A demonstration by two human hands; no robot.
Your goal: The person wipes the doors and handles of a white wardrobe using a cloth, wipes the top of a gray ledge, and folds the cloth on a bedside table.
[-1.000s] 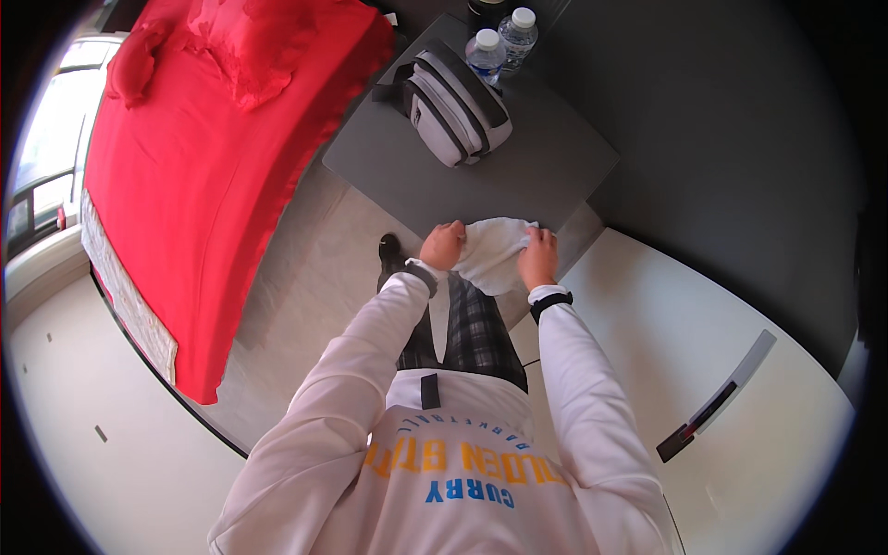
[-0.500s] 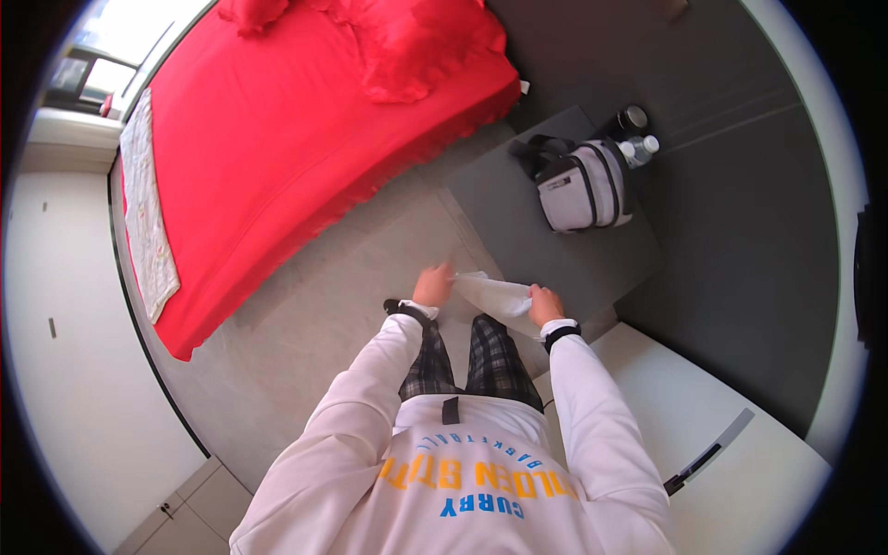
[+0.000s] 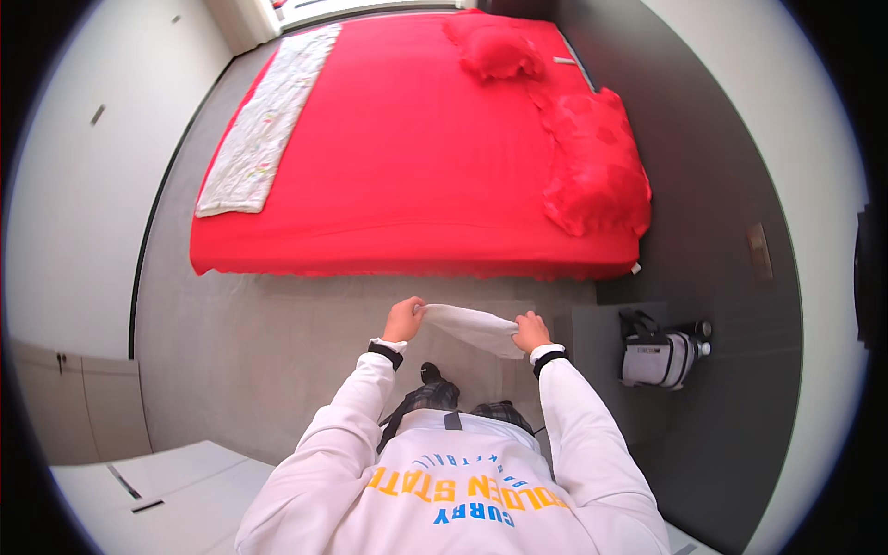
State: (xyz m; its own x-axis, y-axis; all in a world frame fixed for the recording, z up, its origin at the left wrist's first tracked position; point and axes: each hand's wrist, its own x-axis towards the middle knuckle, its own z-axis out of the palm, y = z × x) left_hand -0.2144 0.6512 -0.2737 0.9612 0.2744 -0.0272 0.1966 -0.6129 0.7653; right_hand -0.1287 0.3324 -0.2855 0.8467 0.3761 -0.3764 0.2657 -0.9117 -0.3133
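Observation:
Between my two hands a thin white cloth is held stretched out in front of my body, above the floor. My left hand pinches its left corner, and my right hand grips the right end. The lower edge of the cloth hangs free and sags a little. Beyond my hands stands a bed with a red sheet; the cloth is apart from it.
Red ruffled pillows lie at the bed's right side, and a folded pale quilt along its left. To my right a grey cabinet carries a grey and black bag and bottles. White wardrobe doors line the left.
My body has turned left, so the bed now lies straight ahead and the cabinet with the bag has shifted to the right. Both hands still hold the cloth stretched.

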